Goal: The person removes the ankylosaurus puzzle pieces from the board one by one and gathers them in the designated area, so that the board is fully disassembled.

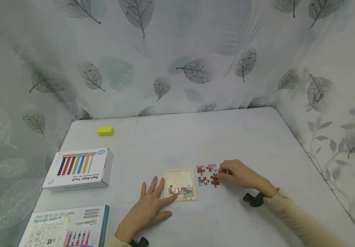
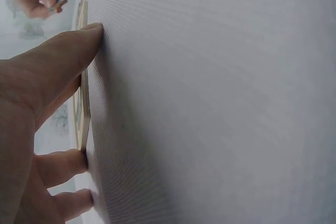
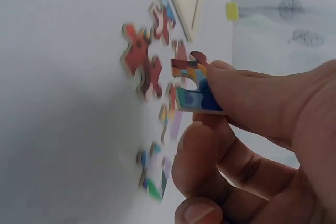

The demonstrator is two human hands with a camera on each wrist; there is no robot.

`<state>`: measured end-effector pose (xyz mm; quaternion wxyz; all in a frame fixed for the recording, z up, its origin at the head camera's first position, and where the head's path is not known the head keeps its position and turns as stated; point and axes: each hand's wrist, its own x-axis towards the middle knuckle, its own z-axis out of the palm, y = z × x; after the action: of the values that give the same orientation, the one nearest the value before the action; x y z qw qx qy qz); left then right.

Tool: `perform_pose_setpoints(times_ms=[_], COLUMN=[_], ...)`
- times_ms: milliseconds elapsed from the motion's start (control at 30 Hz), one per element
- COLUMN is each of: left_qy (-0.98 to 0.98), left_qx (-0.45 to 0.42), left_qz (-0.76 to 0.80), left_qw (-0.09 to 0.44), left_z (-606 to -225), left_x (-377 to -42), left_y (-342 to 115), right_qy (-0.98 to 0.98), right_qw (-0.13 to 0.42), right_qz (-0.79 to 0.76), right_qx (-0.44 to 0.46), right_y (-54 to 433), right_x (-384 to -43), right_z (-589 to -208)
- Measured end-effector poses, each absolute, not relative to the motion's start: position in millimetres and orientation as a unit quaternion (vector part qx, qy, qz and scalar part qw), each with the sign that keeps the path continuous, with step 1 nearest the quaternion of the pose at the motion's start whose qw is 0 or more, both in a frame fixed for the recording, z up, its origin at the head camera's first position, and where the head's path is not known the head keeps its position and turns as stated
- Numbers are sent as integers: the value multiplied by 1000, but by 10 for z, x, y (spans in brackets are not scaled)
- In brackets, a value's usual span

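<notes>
A square wooden puzzle tray [image 1: 179, 177] lies on the white table, with a row of joined jigsaw pieces [image 1: 182, 191] along its near side. My left hand [image 1: 148, 209] rests at the tray's left and near edges, fingers spread, fingertips right at the rim. Above the table, thumb and fingers of my right hand [image 1: 242, 174] pinch a jigsaw piece [image 3: 207, 98] coloured blue, brown and orange. Several loose pieces lie beneath and beside that hand, among them a reddish-brown one [image 3: 139, 56] and a white-and-green one [image 3: 154, 171].
Left of the tray are a white box with coloured bead columns [image 1: 78, 168] and a nearer box of beaded columns [image 1: 67, 226]. A yellow block [image 1: 105, 131] stands at the table's back left. Leaf-patterned cloth [image 1: 177, 51] hangs behind the table.
</notes>
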<state>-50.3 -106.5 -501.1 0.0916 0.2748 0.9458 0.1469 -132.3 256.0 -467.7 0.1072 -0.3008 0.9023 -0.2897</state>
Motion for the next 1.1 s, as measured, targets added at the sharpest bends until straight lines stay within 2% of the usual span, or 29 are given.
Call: perform_pose_setpoints(times_ms=[367,700,1100], left_qy=[949,948,947], left_qx=[265,268,274], left_qz=[152,151,145], left_qw=[83,85,87], left_z=[-5018,-5012,-4998], left_x=[-526,-515,-515], left_y=[-1055,-1048,-1051], right_qy=[916,913,937], right_qw=[129,143,139], right_qz=[-287,-305,-280], right_qx=[-250,-228,-155], right_y=[2798,2819,2769], right_x=[-1399,-1352,-1301], right_z=[-4553,-4653,-4762])
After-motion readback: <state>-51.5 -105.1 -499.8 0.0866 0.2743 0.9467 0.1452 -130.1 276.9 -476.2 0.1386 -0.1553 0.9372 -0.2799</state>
